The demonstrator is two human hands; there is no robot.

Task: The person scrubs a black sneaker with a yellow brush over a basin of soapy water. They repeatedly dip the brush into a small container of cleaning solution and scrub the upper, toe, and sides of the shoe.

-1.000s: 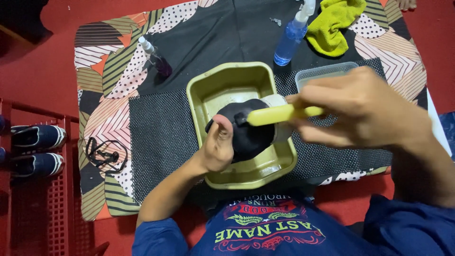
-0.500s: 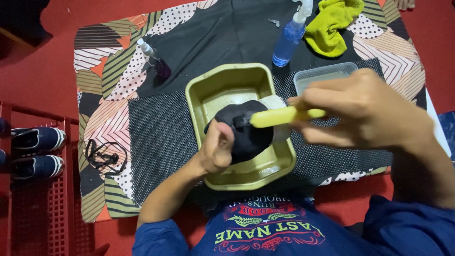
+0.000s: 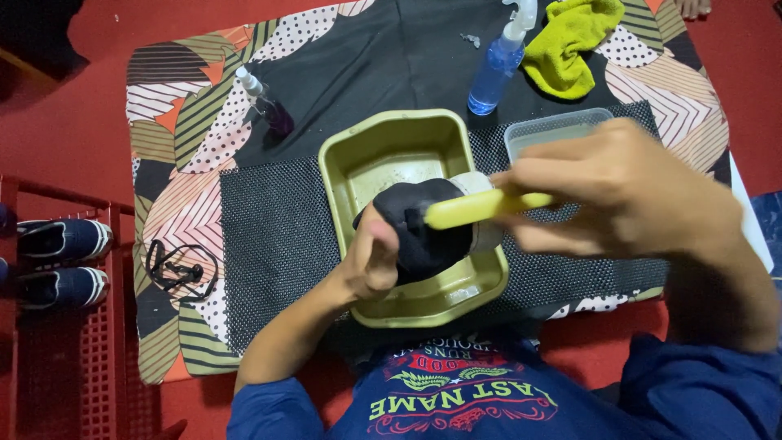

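A patterned mat (image 3: 187, 204) is lying on the red floor, a black mesh liner (image 3: 277, 236) crossing its near half. At the liner's middle an olive tray (image 3: 383, 155) is sitting. Over it, the left hand (image 3: 371, 261) is gripping a black shoe (image 3: 419, 232), fingers closed on it. The right hand (image 3: 619, 191) is pinching a yellow brush (image 3: 481, 208) against the shoe. A blue spray bottle (image 3: 497, 69) and yellow cloth (image 3: 570, 41) are resting at the far edge.

Left hand (image 3: 371, 265) grips black shoe (image 3: 423, 232) over olive tray (image 3: 383, 155). Right hand (image 3: 619, 195) holds yellow brush (image 3: 476, 209) against shoe. Blue spray bottle (image 3: 495, 69), yellow cloth (image 3: 570, 37) behind tray.
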